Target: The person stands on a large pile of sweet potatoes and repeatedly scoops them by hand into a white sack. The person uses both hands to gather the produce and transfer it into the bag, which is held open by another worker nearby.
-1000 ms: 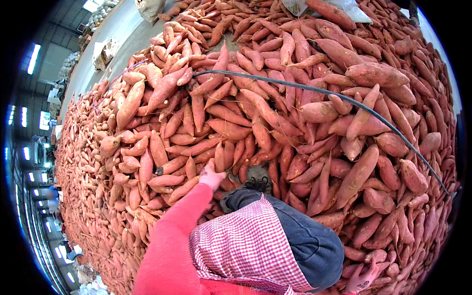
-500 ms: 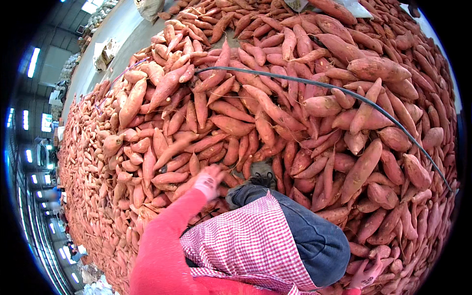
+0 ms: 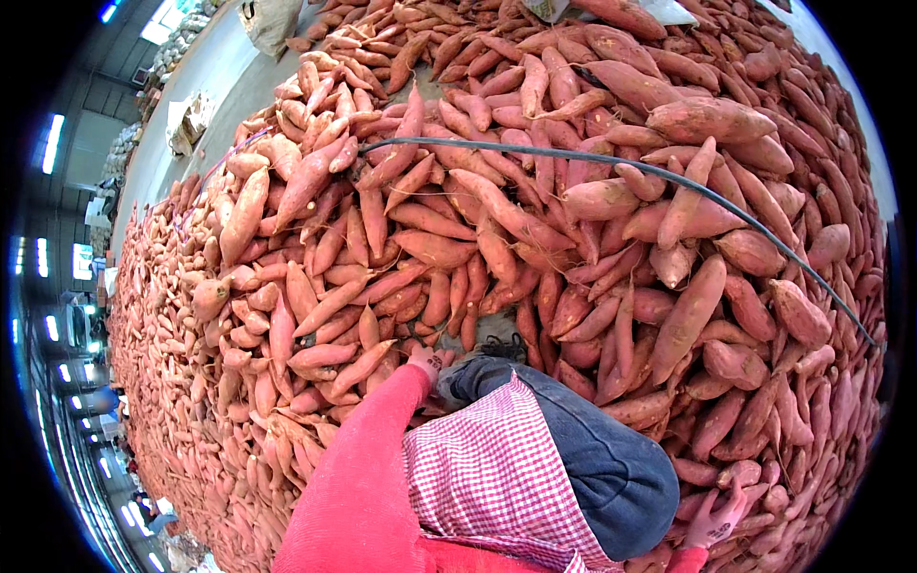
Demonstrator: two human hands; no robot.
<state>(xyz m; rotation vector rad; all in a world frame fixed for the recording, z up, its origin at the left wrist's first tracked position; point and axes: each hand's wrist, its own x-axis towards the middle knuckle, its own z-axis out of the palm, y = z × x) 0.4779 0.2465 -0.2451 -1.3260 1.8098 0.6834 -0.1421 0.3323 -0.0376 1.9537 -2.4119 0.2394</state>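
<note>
Reddish sweet potatoes (image 3: pixel 435 248) lie in a heap all around me. My left hand (image 3: pixel 426 363), in a pale pink glove, reaches down among them just left of my shoe (image 3: pixel 482 358); its fingers are partly hidden, and I cannot tell whether it grips anything. Beside that hand lies one slender sweet potato (image 3: pixel 363 369). At the lower right, my right hand (image 3: pixel 714 520), also gloved, rests on the heap with its fingers spread, touching sweet potatoes past my bent knee.
A dark hose or cable (image 3: pixel 573 155) arches over the heap from the middle to the right. Pale sacks (image 3: pixel 272 24) stand on the grey floor (image 3: pixel 224 105) at the upper left. A checked apron (image 3: pixel 497 468) covers my lap. A person (image 3: pixel 153 513) is far off at the lower left.
My left hand has moved right and slightly down, closer to my shoe. A blurred sweet potato up and left of it now lies still on the heap. My right hand stays low on the right.
</note>
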